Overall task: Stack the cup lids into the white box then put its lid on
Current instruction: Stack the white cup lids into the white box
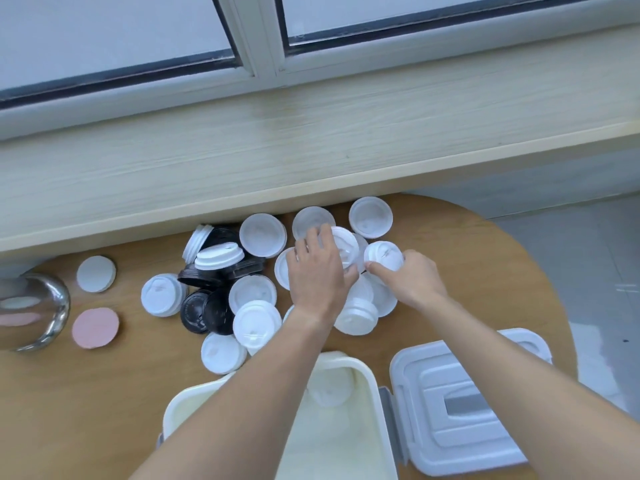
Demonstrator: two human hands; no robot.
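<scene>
- At nine o'clock we see a shiny metal bowl (33, 311) cut off by the frame edge, resting on the wooden table (104, 393).
- Just right of it lie two flat discs, a grey disc (96, 274) above a pink disc (95, 328), apart from each other.
- Toward the middle, a loose heap of cup lids (256, 323) spreads over the table, mostly white, with several black lids (207, 315) mixed in on its left side.
- Our left hand (317, 271) reaches to twelve o'clock over the heap, its fingers curled around a white lid (346, 249) that sits tilted among the others.
- Our right hand (410, 278) lies just beside it, thumb and fingers pinching a small white lid (382, 254); the two hands nearly touch.
- At six o'clock stands the white box (367, 379), open, partly hidden by our left forearm; one white lid (329, 389) shows inside, faint against the wall.
- At five o'clock, just beside the box, its grey-white box lid (450, 410) lies flat on the table with a recessed handle.
- Along twelve o'clock a pale wood-grain sill (311, 147) runs the whole width, overhanging the table's far edge.
- Above the sill we see a window (104, 32) with white frames and dark seals.
- At three o'clock the table's rounded edge gives way to a pale grey floor (595, 258).
</scene>
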